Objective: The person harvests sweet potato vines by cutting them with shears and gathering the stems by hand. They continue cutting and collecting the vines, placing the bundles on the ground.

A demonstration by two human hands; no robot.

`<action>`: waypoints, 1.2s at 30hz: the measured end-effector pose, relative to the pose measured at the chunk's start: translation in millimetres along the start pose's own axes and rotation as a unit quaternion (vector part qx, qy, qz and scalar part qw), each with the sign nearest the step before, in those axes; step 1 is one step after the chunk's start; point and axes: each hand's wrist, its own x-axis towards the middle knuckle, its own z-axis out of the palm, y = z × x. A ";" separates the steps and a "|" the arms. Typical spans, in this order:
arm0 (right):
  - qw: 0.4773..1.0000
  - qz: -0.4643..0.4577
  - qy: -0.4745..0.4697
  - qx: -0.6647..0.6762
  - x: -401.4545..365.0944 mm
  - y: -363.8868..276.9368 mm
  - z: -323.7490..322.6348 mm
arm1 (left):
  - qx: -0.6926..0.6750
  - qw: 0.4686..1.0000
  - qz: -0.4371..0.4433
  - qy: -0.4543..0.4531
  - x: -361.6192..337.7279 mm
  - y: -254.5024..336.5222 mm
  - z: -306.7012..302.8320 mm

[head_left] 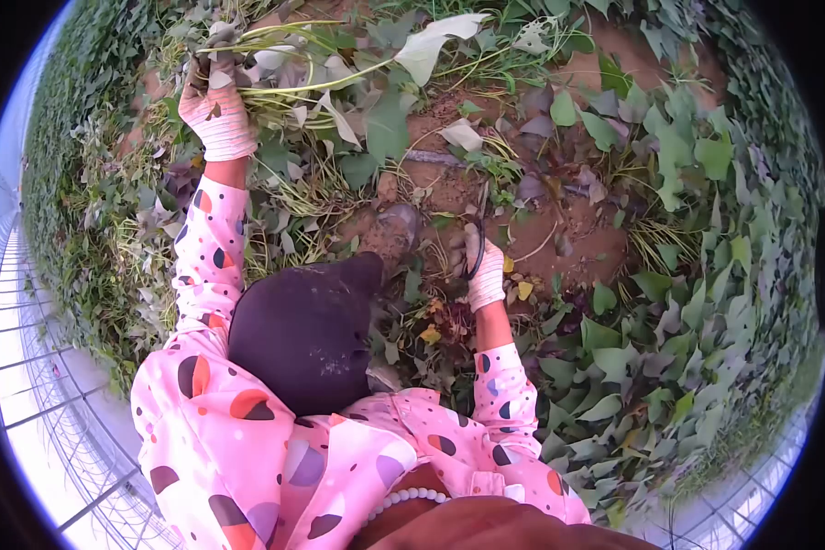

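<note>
Trailing rightward, vines [293,87] seem clamped in grip of left hand [215,115].

Your sleeves [206,266] are hot pink with black, orange and grey dots. Left hand [216,110] upper left and right hand [484,273] centre have pink-white striped gloves. Vines [289,89] pale yellow-green, shears [478,240] black, soil [582,240] reddish-brown.

Soft, even daylight, faint shadows, strong fisheye warping and dark corners
</note>
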 end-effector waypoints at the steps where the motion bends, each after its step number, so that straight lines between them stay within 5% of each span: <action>1: 1.000 -0.015 0.001 0.000 -13.9 -1.8 -5.5 | -0.012 1.000 0.009 -0.001 -5.0 12.2 9.4; 9: 0.948 -0.226 0.136 0.180 -119.5 -56.4 -30.6 | -0.165 0.962 -0.059 -0.208 -54.3 112.5 75.3; 10: 0.927 -0.275 0.147 0.210 -136.4 -61.8 -35.0 | -0.140 0.948 -0.112 -0.263 -59.3 125.1 75.3; 17: 0.822 -0.490 0.233 0.173 -273.0 -78.9 -63.7 | -0.137 0.808 -0.101 -0.564 -125.3 244.1 116.4; 21: 0.759 -0.572 0.294 0.102 -348.6 -80.1 -59.8 | -0.151 0.729 -0.095 -0.661 -182.2 281.2 131.6; 23: 0.756 -0.580 0.296 0.070 -366.4 -69.8 -61.9 | -0.142 0.683 -0.119 -0.707 -216.1 297.1 132.5; 27: 0.848 -0.457 0.268 0.029 -354.9 -32.6 -67.7 | -0.135 0.613 -0.172 -0.759 -283.2 278.0 135.0; 32: 0.822 -0.468 0.244 0.215 -333.8 12.9 -45.4 | -0.117 0.590 -0.186 -0.777 -338.0 255.8 129.0; 36: 0.789 -0.508 0.251 0.239 -321.0 34.6 -53.8 | -0.049 0.614 -0.164 -0.771 -361.0 225.6 139.4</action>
